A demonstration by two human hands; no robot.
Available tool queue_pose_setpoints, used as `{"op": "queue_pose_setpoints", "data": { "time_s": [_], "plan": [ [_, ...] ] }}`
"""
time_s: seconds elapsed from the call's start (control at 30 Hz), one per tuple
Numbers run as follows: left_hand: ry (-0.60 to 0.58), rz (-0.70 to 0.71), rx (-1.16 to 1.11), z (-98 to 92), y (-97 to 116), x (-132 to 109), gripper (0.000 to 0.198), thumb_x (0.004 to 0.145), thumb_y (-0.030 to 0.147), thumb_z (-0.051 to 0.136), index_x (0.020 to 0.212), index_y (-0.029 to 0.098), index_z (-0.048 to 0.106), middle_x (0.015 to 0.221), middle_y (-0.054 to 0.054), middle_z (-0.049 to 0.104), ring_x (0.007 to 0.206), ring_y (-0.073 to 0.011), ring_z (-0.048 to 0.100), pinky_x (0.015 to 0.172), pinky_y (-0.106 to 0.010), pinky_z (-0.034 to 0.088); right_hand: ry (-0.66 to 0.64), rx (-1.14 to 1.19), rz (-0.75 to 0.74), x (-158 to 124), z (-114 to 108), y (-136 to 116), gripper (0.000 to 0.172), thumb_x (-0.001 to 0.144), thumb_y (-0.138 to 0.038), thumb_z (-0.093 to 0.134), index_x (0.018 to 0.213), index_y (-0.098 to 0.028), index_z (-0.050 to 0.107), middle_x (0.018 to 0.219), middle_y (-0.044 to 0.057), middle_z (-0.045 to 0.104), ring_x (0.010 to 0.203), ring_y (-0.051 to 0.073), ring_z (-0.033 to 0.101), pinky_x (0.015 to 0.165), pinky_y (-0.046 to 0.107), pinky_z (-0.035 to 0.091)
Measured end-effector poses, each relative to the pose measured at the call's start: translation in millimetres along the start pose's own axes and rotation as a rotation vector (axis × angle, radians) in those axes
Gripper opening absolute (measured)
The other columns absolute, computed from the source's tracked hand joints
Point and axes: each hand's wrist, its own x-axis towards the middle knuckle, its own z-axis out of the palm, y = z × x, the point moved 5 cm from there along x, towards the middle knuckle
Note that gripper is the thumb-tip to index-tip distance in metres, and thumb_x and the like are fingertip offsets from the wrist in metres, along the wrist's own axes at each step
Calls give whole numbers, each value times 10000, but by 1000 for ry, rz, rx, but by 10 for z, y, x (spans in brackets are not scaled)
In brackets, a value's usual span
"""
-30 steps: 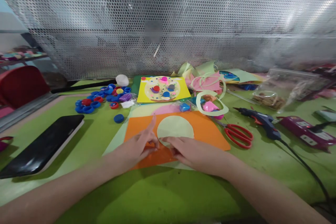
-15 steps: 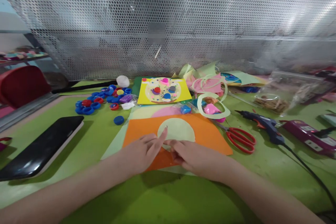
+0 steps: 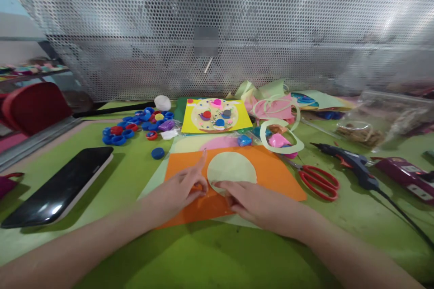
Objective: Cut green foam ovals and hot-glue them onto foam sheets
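A pale green paper circle (image 3: pixel 232 170) lies flat on an orange sheet (image 3: pixel 276 174). My right hand (image 3: pixel 249 198) rests at the circle's lower edge, its index fingertip touching the paper and the other fingers bent beneath. Left of the circle, over the orange sheet, is my left hand (image 3: pixel 185 186). Its index finger points up and away, with the thumb apart and the other fingers curled. Something tiny and shiny shows at that index fingertip; I cannot tell what. Neither hand visibly grips anything.
Behind stands a yellow card (image 3: pixel 217 115) with a decorated circle. Bottle caps (image 3: pixel 127 128) cluster left, above a black phone-like object (image 3: pixel 61 185). At right are red-handled scissors (image 3: pixel 319 183), a glue gun (image 3: pixel 352 165), a purple power strip (image 3: pixel 403 176) and paper rings (image 3: pixel 298 144).
My left hand has moved left off the circle, its index finger still extended. My right fingertip stays at the circle's lower edge. The whole view has shifted slightly.
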Motion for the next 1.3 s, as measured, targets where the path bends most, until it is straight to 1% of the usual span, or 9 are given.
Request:
{"op": "queue_pose_setpoints", "data": {
  "time_s": [0.2, 0.37, 0.5, 0.67, 0.77, 0.97, 1.1, 1.2, 1.3],
  "plan": [
    [5, 122, 228, 30, 63, 25, 775, 892, 111, 370, 1404, 221, -200, 855, -19, 609, 790, -169, 579, 730, -321, 504, -6, -6, 10, 3, 14, 23, 454, 874, -174, 414, 1328, -183, 402, 1046, 118, 616, 910, 242, 571, 747, 356, 440],
    [-60, 193, 381, 85, 93, 30, 733, 854, 17, 282, 1420, 167, -159, 915, -89, 600, 806, -194, 567, 751, -355, 490, -22, -20, -1, 10, 27, 22, 474, 862, -151, 427, 1335, -166, 398, 979, 109, 628, 848, 219, 580, 731, 328, 440],
    [-111, 138, 300, 102, 60, 6, 758, 858, 35, 321, 1418, 188, -167, 981, -101, 597, 855, -197, 574, 757, -343, 492, -2, -39, -6, 5, 19, 8, 456, 872, -176, 436, 1327, -173, 402, 1011, 113, 625, 895, 231, 580, 770, 349, 441],
    [8, 58, 61, 28, 66, 3, 790, 908, 127, 353, 1368, 179, -287, 856, -18, 621, 802, -145, 589, 750, -309, 518, 3, -31, -4, 6, 5, -5, 465, 863, -162, 449, 1325, -166, 399, 1015, 109, 633, 905, 222, 586, 784, 338, 441],
    [50, 117, 96, 11, 112, 11, 723, 935, 164, 326, 1394, 200, -231, 853, -25, 629, 812, -163, 599, 742, -342, 529, 15, -26, -13, 4, 2, -8, 454, 857, -156, 448, 1309, -172, 419, 1036, 113, 630, 925, 224, 582, 783, 338, 438],
    [11, 179, 172, 104, 80, 11, 675, 925, 141, 313, 1425, 209, -135, 903, -66, 604, 834, -199, 574, 736, -379, 516, -16, -19, -4, -2, 12, -14, 486, 857, -136, 422, 1342, -146, 387, 989, 121, 630, 879, 223, 582, 752, 334, 438],
    [-78, 78, 100, 104, 56, -9, 719, 890, 101, 344, 1423, 209, -127, 882, -46, 600, 773, -169, 571, 732, -341, 500, -12, -16, 31, 12, 4, -15, 486, 856, -143, 419, 1341, -163, 388, 1023, 119, 621, 904, 233, 578, 772, 355, 444],
    [-158, -24, -142, 29, 65, -42, 724, 881, 133, 399, 1429, 253, -59, 880, -7, 608, 797, -143, 577, 768, -311, 485, -12, -2, 43, 26, 11, -22, 489, 859, -151, 425, 1346, -171, 382, 1066, 123, 612, 958, 248, 570, 804, 374, 446],
    [-76, -112, -307, -129, 49, -41, 591, 893, 184, 412, 1416, 270, 150, 845, 13, 613, 776, -124, 569, 787, -290, 475, -25, -3, 33, 30, 24, -30, 480, 868, -145, 428, 1346, -153, 383, 1069, 133, 613, 963, 244, 566, 834, 381, 438]
  ]
}}
